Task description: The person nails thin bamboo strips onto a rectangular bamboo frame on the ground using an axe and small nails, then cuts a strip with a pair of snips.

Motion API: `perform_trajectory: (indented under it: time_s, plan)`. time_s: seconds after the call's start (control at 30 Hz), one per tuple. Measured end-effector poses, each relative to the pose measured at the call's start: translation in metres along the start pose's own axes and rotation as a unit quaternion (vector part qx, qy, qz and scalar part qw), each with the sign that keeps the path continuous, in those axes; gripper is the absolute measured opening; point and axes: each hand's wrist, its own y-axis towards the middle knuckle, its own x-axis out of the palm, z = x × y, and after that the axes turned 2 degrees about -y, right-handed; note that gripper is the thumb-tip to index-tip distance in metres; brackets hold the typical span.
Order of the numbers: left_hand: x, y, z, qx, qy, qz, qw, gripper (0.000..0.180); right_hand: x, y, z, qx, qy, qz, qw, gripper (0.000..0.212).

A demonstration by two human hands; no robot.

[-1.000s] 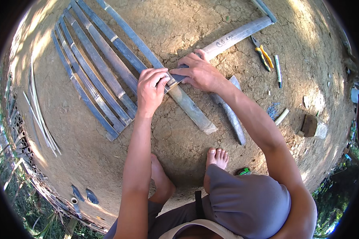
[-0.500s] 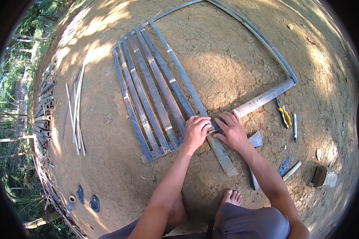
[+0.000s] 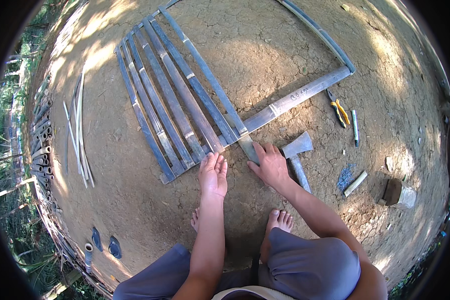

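- Now the right hand (image 3: 271, 166) grips the rightmost bamboo slat (image 3: 206, 75) by its near end, mid-frame, apparently steadying it across the bamboo rail (image 3: 285, 103).
- Left hand (image 3: 214, 176), palm up, half-curled; can't tell if it pinches anything.
- Hatchet (image 3: 297, 145), right of centre: parked handily, presumably.

Toward one o'clock, a dark bamboo edge strip (image 3: 326, 37) runs off the top. Near three, the piled nails (image 3: 346, 176) are too small to count. The right hand (image 3: 271, 165) hides one bamboo slat's (image 3: 206, 72) end.
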Motion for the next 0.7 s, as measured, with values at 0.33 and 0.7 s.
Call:
perform_trajectory:
  time_s: [0.33,0.7]
  plan:
    - [-0.016,0.029,-0.004,-0.024,-0.203,-0.012,0.979,0.049,-0.002,0.006,-0.003,0.015,0.015,-0.013,1.000,0.072]
    - [-0.005,0.033,0.010,-0.025,-0.220,-0.020,0.975,0.044,0.013,-0.002,0.011,-0.007,-0.029,0.030,0.999,0.071]
